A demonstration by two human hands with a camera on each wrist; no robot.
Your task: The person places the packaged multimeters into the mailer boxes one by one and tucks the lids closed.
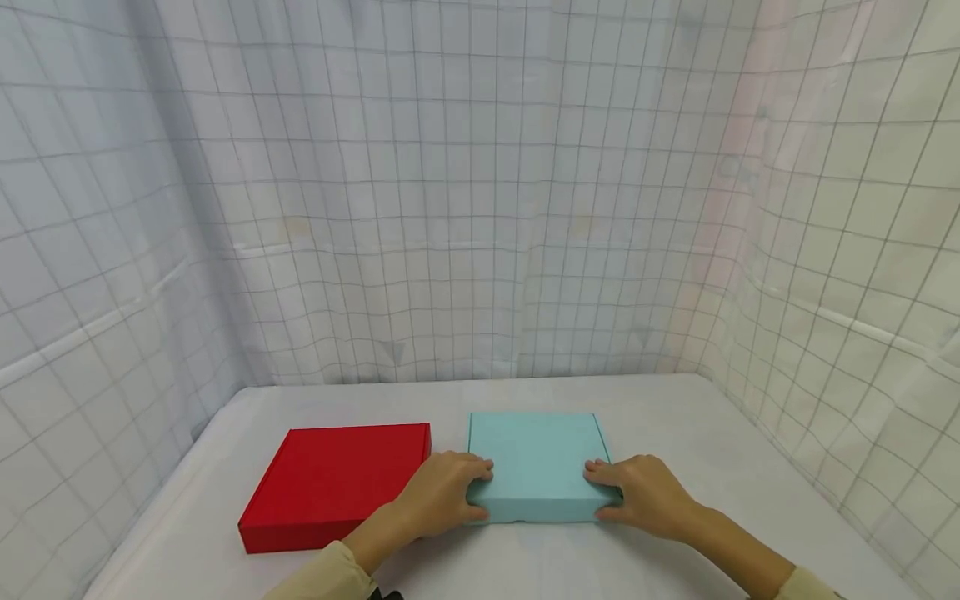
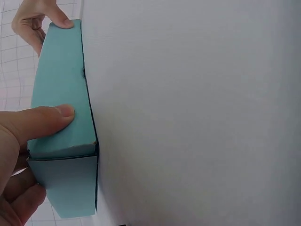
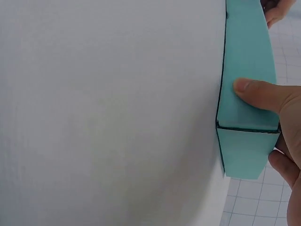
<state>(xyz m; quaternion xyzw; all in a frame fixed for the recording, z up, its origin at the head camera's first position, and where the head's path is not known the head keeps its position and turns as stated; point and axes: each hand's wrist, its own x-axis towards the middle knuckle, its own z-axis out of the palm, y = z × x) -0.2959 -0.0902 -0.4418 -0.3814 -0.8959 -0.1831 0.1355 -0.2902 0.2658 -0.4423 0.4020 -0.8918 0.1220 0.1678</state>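
Observation:
A light turquoise cardboard box (image 1: pixel 536 454) with its lid closed lies flat on the white table. My left hand (image 1: pixel 446 492) grips its front left corner; in the left wrist view the thumb (image 2: pixel 49 123) presses the front wall and the other fingers curl along the side. At the front right corner my right hand (image 1: pixel 645 496) holds it likewise, its thumb (image 3: pixel 256 92) on the front face in the right wrist view. Beside the left hand lies a closed red box (image 1: pixel 337 479), its right front part hidden behind that hand and forearm.
White cloth covers the table (image 1: pixel 637 400). White curtains (image 1: pixel 487 208) with a dark grid pattern hang behind it and on both sides. A small dark object (image 1: pixel 386 594) shows at the bottom edge, near the left sleeve.

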